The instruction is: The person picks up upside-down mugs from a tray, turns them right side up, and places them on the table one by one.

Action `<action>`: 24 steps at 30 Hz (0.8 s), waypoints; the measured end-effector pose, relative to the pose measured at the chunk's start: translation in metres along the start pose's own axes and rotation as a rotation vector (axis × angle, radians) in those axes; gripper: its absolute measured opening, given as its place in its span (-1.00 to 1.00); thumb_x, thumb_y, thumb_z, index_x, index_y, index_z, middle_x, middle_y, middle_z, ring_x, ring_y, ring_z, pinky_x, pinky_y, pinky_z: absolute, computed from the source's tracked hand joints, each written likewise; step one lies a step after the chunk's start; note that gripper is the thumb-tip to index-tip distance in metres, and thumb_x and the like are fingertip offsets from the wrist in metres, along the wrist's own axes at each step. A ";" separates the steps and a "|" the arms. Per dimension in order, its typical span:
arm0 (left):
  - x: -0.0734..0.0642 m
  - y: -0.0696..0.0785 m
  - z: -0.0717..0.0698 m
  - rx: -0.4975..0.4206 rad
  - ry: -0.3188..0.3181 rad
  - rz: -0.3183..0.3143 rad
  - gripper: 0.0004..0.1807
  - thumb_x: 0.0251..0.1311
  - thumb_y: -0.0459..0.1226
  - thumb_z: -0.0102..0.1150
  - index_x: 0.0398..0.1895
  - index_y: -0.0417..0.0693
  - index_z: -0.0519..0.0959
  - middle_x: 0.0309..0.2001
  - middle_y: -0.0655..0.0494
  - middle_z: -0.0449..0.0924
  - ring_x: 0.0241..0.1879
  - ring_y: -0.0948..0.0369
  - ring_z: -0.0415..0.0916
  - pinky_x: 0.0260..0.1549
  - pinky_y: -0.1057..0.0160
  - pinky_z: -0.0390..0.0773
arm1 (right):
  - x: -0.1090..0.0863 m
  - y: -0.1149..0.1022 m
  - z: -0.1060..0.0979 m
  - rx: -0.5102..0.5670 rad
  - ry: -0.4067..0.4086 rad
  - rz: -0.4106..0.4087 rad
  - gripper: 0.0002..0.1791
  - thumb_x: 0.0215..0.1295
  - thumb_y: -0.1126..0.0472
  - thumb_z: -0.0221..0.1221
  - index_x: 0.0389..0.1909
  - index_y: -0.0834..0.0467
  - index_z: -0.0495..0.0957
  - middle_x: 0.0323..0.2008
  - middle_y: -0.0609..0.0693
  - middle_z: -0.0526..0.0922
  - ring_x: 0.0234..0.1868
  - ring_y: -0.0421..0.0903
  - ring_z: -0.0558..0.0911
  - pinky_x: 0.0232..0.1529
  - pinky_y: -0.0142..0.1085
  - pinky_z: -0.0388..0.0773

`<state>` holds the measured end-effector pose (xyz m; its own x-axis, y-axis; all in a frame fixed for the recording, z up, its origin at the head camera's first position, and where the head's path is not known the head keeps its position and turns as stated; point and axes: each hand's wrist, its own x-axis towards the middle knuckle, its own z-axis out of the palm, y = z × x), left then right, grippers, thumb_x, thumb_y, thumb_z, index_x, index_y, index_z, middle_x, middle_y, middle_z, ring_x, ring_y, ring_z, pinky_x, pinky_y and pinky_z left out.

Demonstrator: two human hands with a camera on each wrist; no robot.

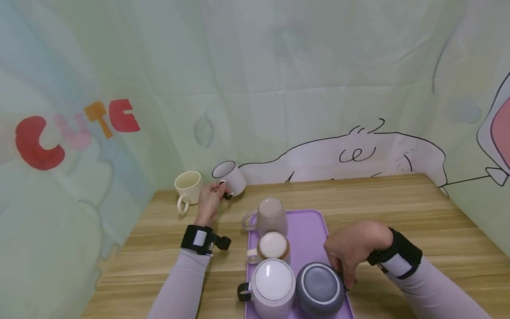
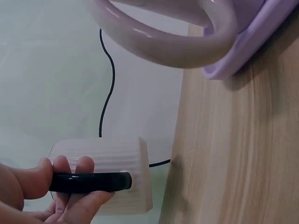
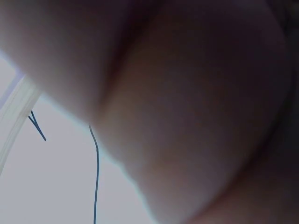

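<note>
At the back left, my left hand (image 1: 210,201) grips the black handle (image 2: 88,182) of a white ribbed mug (image 1: 235,180), whose opening faces up. The left wrist view shows fingers and thumb around that handle; whether the mug's base touches the table I cannot tell. Just left of this hand stands a cream mug (image 1: 190,187) with a ring handle. My right hand (image 1: 354,248) is at the right side of a dark grey mug (image 1: 320,290), turned bottom up on a purple tray (image 1: 304,228). Its fingers pinch down at the mug's side, partly hiding the handle. The right wrist view is mostly blurred skin.
Along the tray's left side stand a beige mug (image 1: 272,217), a white-and-brown mug (image 1: 274,246) and a white mug (image 1: 273,281) with a black handle, all bottom up. Their handles point left. A printed curtain (image 1: 279,110) hangs behind the wooden table (image 1: 382,199).
</note>
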<state>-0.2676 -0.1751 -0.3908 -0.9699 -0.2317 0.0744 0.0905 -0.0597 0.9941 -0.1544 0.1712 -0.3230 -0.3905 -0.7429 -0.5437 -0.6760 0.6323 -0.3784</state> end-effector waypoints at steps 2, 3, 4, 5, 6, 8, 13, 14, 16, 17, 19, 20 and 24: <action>0.000 -0.002 0.000 0.010 0.007 -0.004 -0.80 0.40 -0.37 -0.03 -0.18 -0.45 0.42 -0.38 -0.01 0.53 -0.25 0.11 0.50 -0.01 0.00 0.50 | 0.000 0.000 0.000 0.000 -0.002 -0.004 -0.87 -0.25 0.29 0.48 -0.73 0.03 0.71 -0.80 -0.32 0.35 -0.72 -0.40 0.16 -0.73 -0.54 0.07; 0.000 -0.003 -0.001 0.013 0.011 -0.004 -0.80 0.40 -0.37 -0.02 -0.18 -0.45 0.42 -0.38 -0.02 0.53 -0.25 0.10 0.51 -0.01 0.00 0.50 | 0.000 0.000 0.000 0.001 -0.003 -0.007 -0.87 -0.24 0.29 0.48 -0.73 0.04 0.71 -0.80 -0.32 0.36 -0.72 -0.40 0.16 -0.73 -0.54 0.07; 0.000 -0.004 -0.001 0.016 0.013 -0.004 -0.81 0.39 -0.38 -0.02 -0.19 -0.45 0.42 -0.39 -0.02 0.54 -0.25 0.09 0.51 -0.01 0.00 0.50 | 0.000 -0.001 0.000 0.002 -0.004 -0.009 -0.87 -0.24 0.29 0.48 -0.73 0.04 0.71 -0.80 -0.32 0.37 -0.72 -0.40 0.16 -0.73 -0.54 0.07; 0.000 -0.005 -0.001 0.018 0.014 0.000 -0.81 0.39 -0.39 -0.02 -0.19 -0.46 0.42 -0.39 -0.03 0.54 -0.26 0.08 0.51 -0.02 0.01 0.50 | 0.000 -0.001 0.000 0.002 -0.003 -0.009 -0.87 -0.25 0.30 0.48 -0.73 0.05 0.71 -0.80 -0.31 0.37 -0.72 -0.40 0.16 -0.73 -0.54 0.07; 0.001 -0.006 -0.002 0.021 0.014 0.003 -0.80 0.39 -0.39 -0.02 -0.18 -0.49 0.42 -0.39 -0.04 0.54 -0.26 0.08 0.50 -0.03 0.02 0.50 | 0.000 -0.001 0.001 0.002 -0.002 -0.007 -0.87 -0.25 0.29 0.48 -0.73 0.04 0.71 -0.80 -0.31 0.38 -0.72 -0.40 0.17 -0.73 -0.54 0.07; 0.002 -0.009 -0.003 0.031 0.019 0.001 -0.80 0.38 -0.39 0.00 -0.19 -0.49 0.42 -0.39 -0.06 0.55 -0.27 0.09 0.50 -0.05 0.04 0.49 | 0.001 -0.001 0.001 0.000 0.000 -0.005 -0.87 -0.25 0.29 0.48 -0.73 0.04 0.71 -0.80 -0.31 0.39 -0.71 -0.41 0.17 -0.73 -0.54 0.08; 0.004 -0.016 -0.004 0.093 0.020 -0.042 -0.81 0.35 -0.38 0.05 -0.15 -0.41 0.40 -0.26 -0.27 0.59 -0.26 0.10 0.49 -0.08 0.06 0.44 | 0.001 -0.001 0.001 -0.005 0.008 -0.001 -0.87 -0.27 0.29 0.48 -0.74 0.03 0.71 -0.80 -0.32 0.38 -0.71 -0.40 0.17 -0.73 -0.54 0.08; 0.004 -0.017 -0.004 0.104 0.016 -0.050 -0.81 0.35 -0.38 0.05 -0.13 -0.40 0.40 -0.22 -0.32 0.59 -0.24 0.09 0.49 -0.07 0.06 0.43 | 0.001 -0.001 0.001 -0.007 0.010 0.000 -0.87 -0.27 0.29 0.48 -0.74 0.03 0.71 -0.80 -0.32 0.38 -0.71 -0.40 0.17 -0.73 -0.54 0.08; 0.005 -0.018 -0.004 0.118 0.007 -0.055 -0.79 0.35 -0.38 0.05 -0.10 -0.42 0.40 -0.15 -0.40 0.57 -0.22 0.08 0.50 -0.04 0.03 0.44 | 0.001 -0.001 0.001 -0.007 0.011 0.003 -0.86 -0.27 0.29 0.48 -0.74 0.03 0.71 -0.80 -0.32 0.37 -0.71 -0.40 0.17 -0.73 -0.53 0.07; 0.005 -0.019 -0.004 0.126 0.005 -0.054 -0.78 0.35 -0.38 0.05 -0.09 -0.43 0.40 -0.14 -0.40 0.57 -0.21 0.08 0.50 -0.02 0.03 0.44 | 0.000 -0.001 0.001 -0.010 0.012 0.003 -0.86 -0.26 0.29 0.48 -0.74 0.03 0.71 -0.80 -0.32 0.36 -0.71 -0.40 0.17 -0.73 -0.53 0.07; 0.005 -0.019 -0.004 0.134 0.001 -0.052 -0.76 0.35 -0.37 0.05 -0.08 -0.45 0.40 -0.14 -0.39 0.57 -0.21 0.08 0.50 -0.01 0.02 0.44 | 0.000 0.000 0.001 -0.012 0.012 0.002 -0.87 -0.26 0.28 0.48 -0.74 0.03 0.71 -0.81 -0.32 0.35 -0.71 -0.40 0.17 -0.73 -0.53 0.06; 0.005 -0.019 -0.003 0.141 -0.002 -0.051 -0.76 0.35 -0.37 0.05 -0.07 -0.45 0.40 -0.16 -0.37 0.58 -0.22 0.10 0.50 -0.01 0.02 0.44 | 0.000 0.000 0.001 -0.013 0.012 0.001 -0.87 -0.26 0.28 0.48 -0.75 0.03 0.70 -0.81 -0.32 0.34 -0.71 -0.40 0.17 -0.73 -0.53 0.06; 0.005 -0.019 -0.003 0.165 -0.008 -0.046 -0.76 0.35 -0.37 0.06 -0.09 -0.44 0.41 -0.23 -0.27 0.62 -0.25 0.14 0.48 -0.05 0.04 0.44 | 0.000 0.001 0.001 -0.008 0.012 -0.004 -0.87 -0.25 0.28 0.48 -0.74 0.03 0.71 -0.81 -0.32 0.34 -0.71 -0.40 0.17 -0.72 -0.53 0.06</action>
<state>-0.2737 -0.1779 -0.4093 -0.9741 -0.2245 0.0280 0.0078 0.0907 0.9959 -0.1542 0.1719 -0.3241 -0.3951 -0.7481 -0.5332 -0.6826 0.6275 -0.3746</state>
